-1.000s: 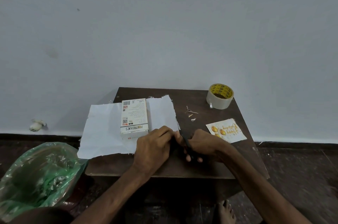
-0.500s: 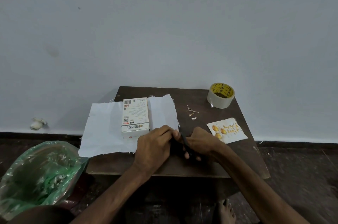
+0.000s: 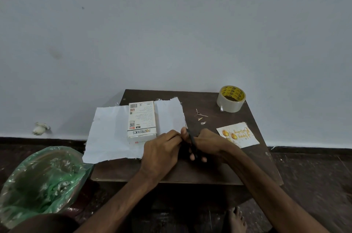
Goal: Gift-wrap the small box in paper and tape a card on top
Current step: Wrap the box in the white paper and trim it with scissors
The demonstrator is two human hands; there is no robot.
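At the table's [image 3: 209,171] 6 o'clock edge, trimming paper [image 3: 108,137]
so the left hand [image 3: 162,149] is pinching it, right hand [image 3: 207,143] is gripping scissors [image 3: 192,143]; a crooked cut's risking leaving the box [image 3: 142,118] uncovered.

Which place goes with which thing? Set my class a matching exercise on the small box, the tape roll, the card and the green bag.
Things
1. small box
2. tape roll
3. card
4. green bag

Places
A. down on the floor, left of the table
B. lying on the white paper
C. at the far right corner of the table
D. flat on the table, nearer the person than the tape roll

Pairs: 1-B, 2-C, 3-D, 4-A
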